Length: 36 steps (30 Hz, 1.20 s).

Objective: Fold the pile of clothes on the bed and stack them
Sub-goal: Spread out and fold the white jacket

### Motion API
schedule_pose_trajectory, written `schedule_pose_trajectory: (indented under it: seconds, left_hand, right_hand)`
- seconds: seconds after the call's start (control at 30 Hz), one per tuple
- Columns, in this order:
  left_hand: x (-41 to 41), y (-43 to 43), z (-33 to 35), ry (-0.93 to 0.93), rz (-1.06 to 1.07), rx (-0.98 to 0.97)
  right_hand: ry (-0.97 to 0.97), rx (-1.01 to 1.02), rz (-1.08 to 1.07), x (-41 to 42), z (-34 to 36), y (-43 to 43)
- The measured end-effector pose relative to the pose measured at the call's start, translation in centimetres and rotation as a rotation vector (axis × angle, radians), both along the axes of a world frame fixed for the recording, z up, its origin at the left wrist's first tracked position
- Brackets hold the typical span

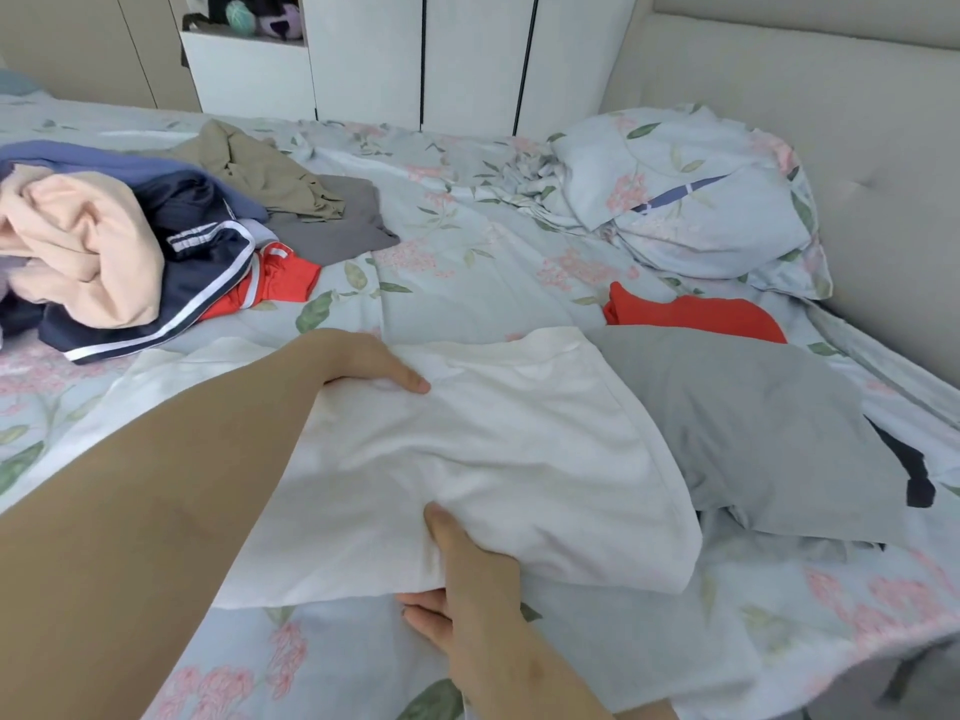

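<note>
A white cotton garment is spread on the pale-blue floral bed sheet. Its far edge is pinched by the left grip, the thumb laid on top of the cloth and the fingers hidden from view. Its near edge is pinched by the right grip, thumb on top and fingers curled underneath. A folded grey garment is partly overlapped by the white garment's right side, and a red garment is seen just beyond that. A loose pile of unfolded clothes, peach, navy and red, is heaped well to the white garment's far left.
</note>
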<state>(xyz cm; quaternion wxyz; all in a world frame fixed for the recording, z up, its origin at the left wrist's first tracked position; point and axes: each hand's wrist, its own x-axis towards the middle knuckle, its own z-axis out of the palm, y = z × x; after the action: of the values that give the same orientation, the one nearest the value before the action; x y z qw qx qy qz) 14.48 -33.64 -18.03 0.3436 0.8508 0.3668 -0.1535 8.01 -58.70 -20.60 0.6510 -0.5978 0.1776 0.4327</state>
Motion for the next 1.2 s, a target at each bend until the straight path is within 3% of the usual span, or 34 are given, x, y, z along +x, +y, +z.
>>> schedule_pose_trajectory:
  seconds: [0.1, 0.2, 0.37, 0.53, 0.83, 0.97, 1.07, 1.2]
  left_hand:
    - [-0.4, -0.6, 0.4, -0.002, -0.101, 0.052]
    - [-1.3, -0.8, 0.7, -0.041, -0.106, -0.142]
    - [-2.3, -0.8, 0.6, -0.199, 0.178, -0.382]
    - [-4.4, -1.8, 2.7, -0.265, 0.212, -0.527]
    - [-10.5, -3.5, 11.5, -0.747, 0.384, -0.498]
    - [-13.2, -5.0, 14.7, -0.972, 0.361, -0.532]
    - [-15.2, -6.2, 16.2, -1.055, 0.282, -0.550]
    - [-17.6, -8.5, 17.7, -1.067, 0.131, -0.600]
  right_hand:
    - [-0.039, 0.008, -0.038, -0.5, -1.0, 0.2]
    - [-0.076, 0.012, -0.095, -0.8, -1.5, 0.3]
    - [-0.210, 0.138, -0.133, -2.4, -0.8, 1.4]
    - [-0.207, 0.225, -0.136, -2.8, -0.8, 0.9]
    - [-0.371, 0.398, -0.182, 1.7, 7.6, -1.6]
    - [-0.443, 0.469, -0.251, 3.9, 12.3, -2.1]
    - [-0.537, 0.550, -0.154, 4.5, 14.8, -3.4]
    - [-0.802, 0.528, 0.227, 3.8, 16.5, -6.0]
